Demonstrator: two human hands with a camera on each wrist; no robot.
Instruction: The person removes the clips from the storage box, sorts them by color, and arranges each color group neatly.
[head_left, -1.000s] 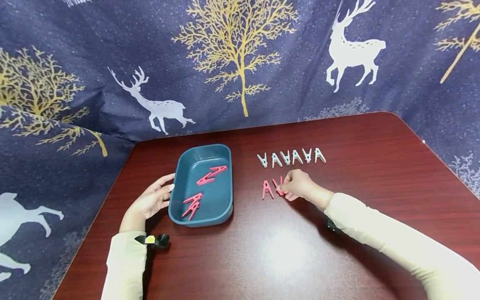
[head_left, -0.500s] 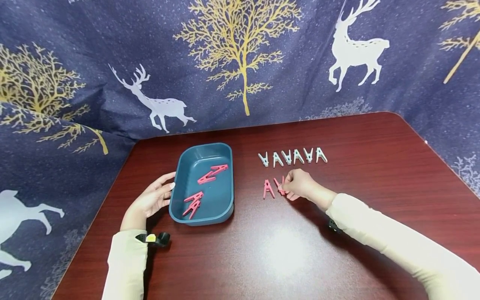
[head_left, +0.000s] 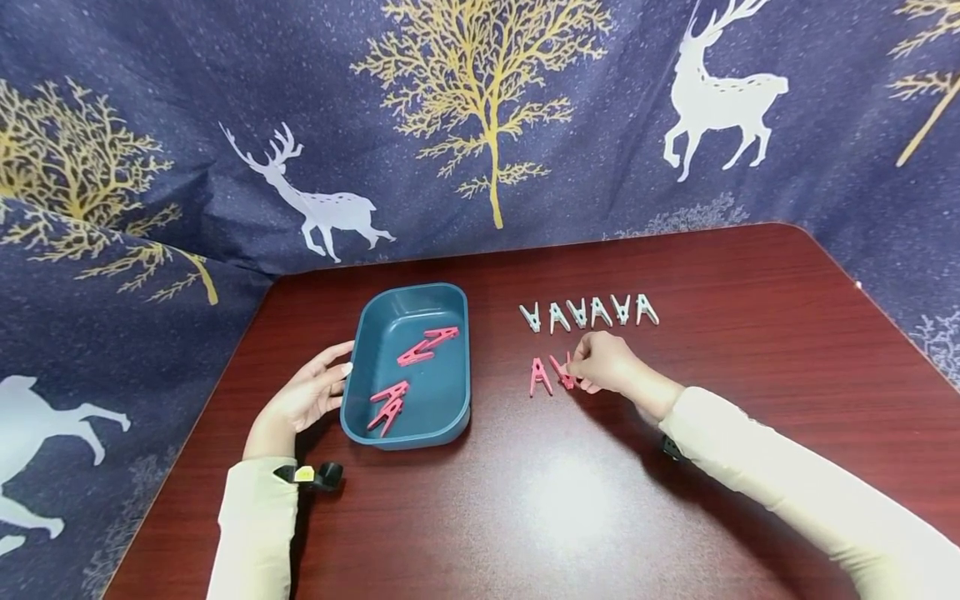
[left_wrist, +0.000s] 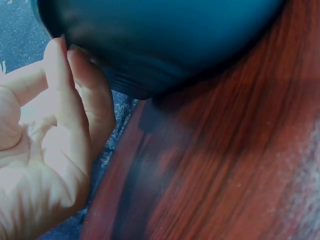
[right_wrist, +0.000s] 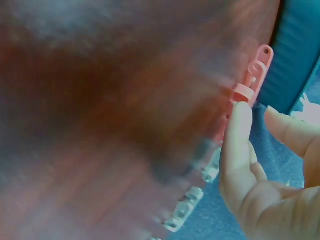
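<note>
A blue plastic tray (head_left: 457, 421) stands on the left part of the table, with several pink clothespins (head_left: 415, 354) lying inside. My left hand (head_left: 303, 398) rests its fingertips on the tray's left side near the rim; the left wrist view shows them against the outer wall (left_wrist: 145, 65). To the tray's right lie two pink clothespins, one alone (head_left: 538, 377) and one (head_left: 559, 369) partly covered by my right hand (head_left: 606, 362). In the right wrist view the right index fingertip touches a pink clothespin (right_wrist: 257, 75), while the thumb stands apart from it.
Behind the pink pair, several pale grey clothespins (head_left: 577, 313) form a row, their open ends alternating direction. The dark red table (head_left: 480, 525) ends at a blue cloth (head_left: 442, 167) printed with deer and trees, hanging along the back and left.
The right fingertips have drawn slightly right from the pink clothespin they touch. The left hand and the tray keep their place, while the whole head view has shifted a little.
</note>
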